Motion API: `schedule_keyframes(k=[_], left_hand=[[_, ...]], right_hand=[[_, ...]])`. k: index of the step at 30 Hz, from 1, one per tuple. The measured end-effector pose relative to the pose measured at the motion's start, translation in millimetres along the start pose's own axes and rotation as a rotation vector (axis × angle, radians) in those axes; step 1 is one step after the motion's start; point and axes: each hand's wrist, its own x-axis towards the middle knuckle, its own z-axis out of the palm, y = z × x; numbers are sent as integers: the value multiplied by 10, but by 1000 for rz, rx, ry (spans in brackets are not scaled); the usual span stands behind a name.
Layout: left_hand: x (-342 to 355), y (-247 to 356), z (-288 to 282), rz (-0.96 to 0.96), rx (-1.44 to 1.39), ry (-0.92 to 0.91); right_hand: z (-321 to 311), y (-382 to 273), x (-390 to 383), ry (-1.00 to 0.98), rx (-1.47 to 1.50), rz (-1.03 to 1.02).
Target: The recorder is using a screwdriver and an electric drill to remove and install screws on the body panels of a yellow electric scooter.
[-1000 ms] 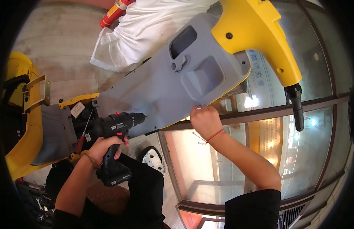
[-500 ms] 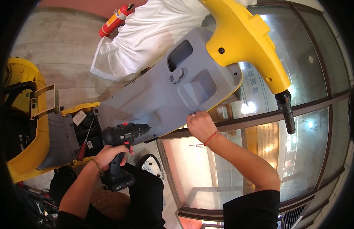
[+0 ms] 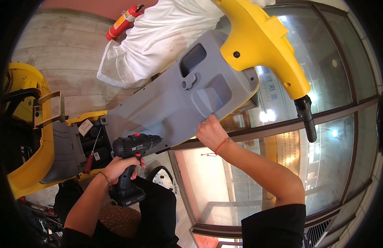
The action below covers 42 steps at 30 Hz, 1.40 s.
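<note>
My left hand (image 3: pixel 117 168) is wrapped round the handle of a black cordless drill (image 3: pixel 135 144) with red buttons. Its chuck points right, over the lower edge of a long grey plastic panel (image 3: pixel 158 97) on a scooter-like vehicle. On that same edge, below a moulded recess, my right hand (image 3: pixel 212 133) closes with curled fingers; its fingertips are partly hidden. Beyond the panel rises a yellow handlebar cover (image 3: pixel 257 37) with a black grip (image 3: pixel 306 118). A screwdriver (image 3: pixel 90 159) with a red handle lies in the open compartment (image 3: pixel 101 144) left of the drill.
A white cloth (image 3: pixel 154 39) drapes behind the panel, beside a red fire extinguisher (image 3: pixel 122 25). Yellow bodywork (image 3: pixel 36 173) curves at the left. Glass doors (image 3: pixel 328 161) with brown frames stand close on the right. Assorted tools (image 3: pixel 44 225) lie at the lower left.
My right hand has shifted slightly left along the panel's edge. The handlebar cover and grip have moved a little left too. The drill stays nearly in place in my left hand.
</note>
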Motion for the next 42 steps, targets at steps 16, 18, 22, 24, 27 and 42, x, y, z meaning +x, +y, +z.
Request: schedule_keyframes(k=[16, 18, 22, 24, 27, 42], left_hand=[[-204, 133, 39, 63, 6, 44], [-227, 156, 18, 62, 27, 40], [-268, 204, -5, 26, 39, 41], [-281, 224, -7, 7, 46, 63], [-277, 229, 3, 23, 39, 77], [-211, 192, 8, 44, 4, 90]], right_hand=[[96, 76, 193, -23, 94, 147], [109, 62, 246, -103, 94, 144], [155, 21, 305, -192, 94, 153], [179, 12, 313, -186, 81, 143], [206, 11, 294, -175, 45, 70], [302, -64, 157, 26, 44, 85]])
